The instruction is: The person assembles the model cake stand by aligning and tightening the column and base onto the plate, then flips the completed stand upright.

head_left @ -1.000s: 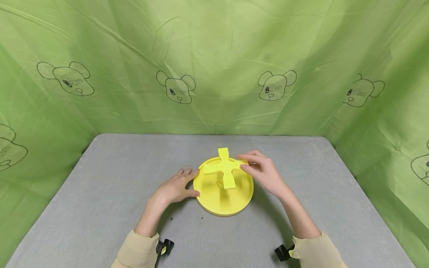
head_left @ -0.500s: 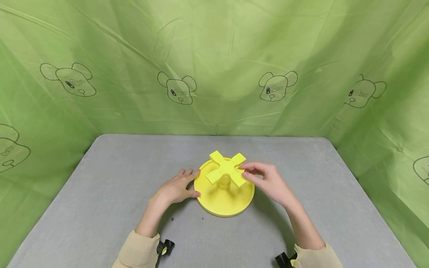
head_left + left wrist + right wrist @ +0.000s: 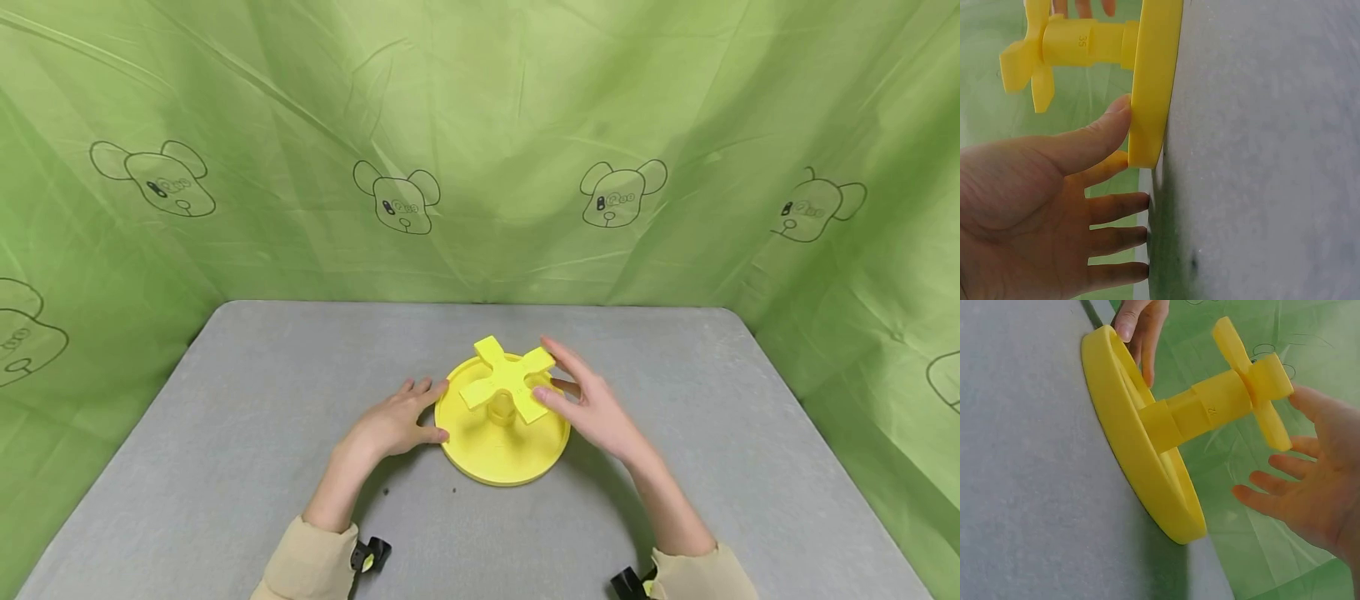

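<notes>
A yellow round base (image 3: 501,462) with a raised rim lies on the grey table in the head view. From its middle rises a stepped yellow post (image 3: 1191,415), topped by a yellow cross-shaped handle (image 3: 506,377) with flared arms. My left hand (image 3: 390,423) rests at the base's left edge, thumb and index finger touching the rim; in the left wrist view its other fingers (image 3: 1119,237) are straight against the tabletop. My right hand (image 3: 596,408) is at the handle's right side, fingers spread, thumb and index finger at two neighbouring arms. Its remaining fingers are extended below the handle.
The grey table (image 3: 300,350) ends at a green cloth (image 3: 480,100) with bear-head drawings, which hangs behind and on both sides. Small dark specks (image 3: 386,492) mark the tabletop near the left forearm. A black wrist mount (image 3: 370,554) sits at the left sleeve.
The cross handle has turned from upright to a diagonal stance, and lately shifted slightly. My right hand's fingers have spread from a closer grip on one arm. The left hand stays at the rim.
</notes>
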### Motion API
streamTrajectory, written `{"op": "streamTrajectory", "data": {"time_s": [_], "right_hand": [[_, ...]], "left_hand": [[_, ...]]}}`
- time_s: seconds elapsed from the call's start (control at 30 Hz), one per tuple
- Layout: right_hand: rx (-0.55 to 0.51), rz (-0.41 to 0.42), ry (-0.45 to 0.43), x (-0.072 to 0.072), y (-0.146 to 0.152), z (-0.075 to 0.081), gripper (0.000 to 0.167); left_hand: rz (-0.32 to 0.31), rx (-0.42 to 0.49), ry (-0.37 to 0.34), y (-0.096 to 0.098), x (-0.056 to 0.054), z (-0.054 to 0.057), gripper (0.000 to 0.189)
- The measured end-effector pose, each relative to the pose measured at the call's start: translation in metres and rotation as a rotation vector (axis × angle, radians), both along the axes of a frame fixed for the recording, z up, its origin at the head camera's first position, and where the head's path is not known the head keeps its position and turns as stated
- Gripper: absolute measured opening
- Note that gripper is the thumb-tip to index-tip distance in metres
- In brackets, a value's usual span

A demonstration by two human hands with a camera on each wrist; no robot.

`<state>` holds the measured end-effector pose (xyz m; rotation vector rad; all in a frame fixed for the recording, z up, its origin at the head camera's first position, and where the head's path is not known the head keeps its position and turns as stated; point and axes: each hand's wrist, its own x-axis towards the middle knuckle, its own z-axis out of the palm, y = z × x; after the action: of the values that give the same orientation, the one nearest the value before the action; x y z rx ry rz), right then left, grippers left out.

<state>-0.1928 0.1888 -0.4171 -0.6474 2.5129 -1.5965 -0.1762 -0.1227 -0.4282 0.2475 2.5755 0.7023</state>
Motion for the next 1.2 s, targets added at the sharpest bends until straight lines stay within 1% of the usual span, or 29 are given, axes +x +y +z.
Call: {"op": "streamTrajectory", "data": {"time_s": [0.07,0.2,0.3,0.4,0.47,0.57,0.7,0.8,0.9,0.97,1.03,1.13,1.2], "right_hand": [[0.001,0.022,-0.011,0.000,-0.001,-0.001,0.073],[-0.001,0.023,-0.010,0.000,-0.002,0.001,0.070],[-0.008,0.009,0.002,0.000,0.000,0.003,0.063],[-0.008,-0.001,0.021,-0.001,0.004,0.004,0.052],[0.007,-0.005,0.018,0.000,0.007,0.006,0.045],[0.059,-0.015,0.005,0.001,0.011,0.009,0.035],[0.110,-0.047,-0.002,0.003,0.014,0.013,0.027],[0.077,-0.084,0.026,0.003,0.013,0.012,0.031],[0.021,-0.097,0.051,0.001,0.009,0.008,0.046],[-0.013,-0.069,0.055,-0.001,0.005,0.004,0.058],[-0.023,-0.017,0.050,-0.001,0.002,0.000,0.067],[-0.017,0.056,0.037,-0.001,-0.001,-0.004,0.072],[-0.006,0.086,0.034,-0.001,-0.002,-0.006,0.072]], "left_hand": [[-0.001,-0.001,0.001,0.000,0.000,-0.001,0.082],[-0.004,-0.002,0.005,-0.001,-0.001,-0.001,0.082],[-0.007,-0.002,0.010,-0.001,-0.001,-0.002,0.082],[-0.008,-0.001,0.014,-0.001,-0.001,-0.003,0.082],[-0.010,0.000,0.018,-0.002,-0.001,-0.004,0.082],[-0.014,0.001,0.024,-0.002,-0.001,-0.004,0.083],[-0.015,0.003,0.028,-0.002,-0.001,-0.003,0.082],[-0.016,0.005,0.031,-0.002,-0.001,-0.003,0.082],[-0.017,0.006,0.034,-0.002,-0.001,-0.003,0.082],[-0.018,0.005,0.034,-0.002,-0.001,-0.003,0.082],[-0.015,0.005,0.031,-0.002,-0.001,-0.004,0.082],[-0.013,0.003,0.026,-0.002,-0.001,-0.004,0.083],[-0.011,0.002,0.024,-0.002,-0.001,-0.004,0.083]]}}
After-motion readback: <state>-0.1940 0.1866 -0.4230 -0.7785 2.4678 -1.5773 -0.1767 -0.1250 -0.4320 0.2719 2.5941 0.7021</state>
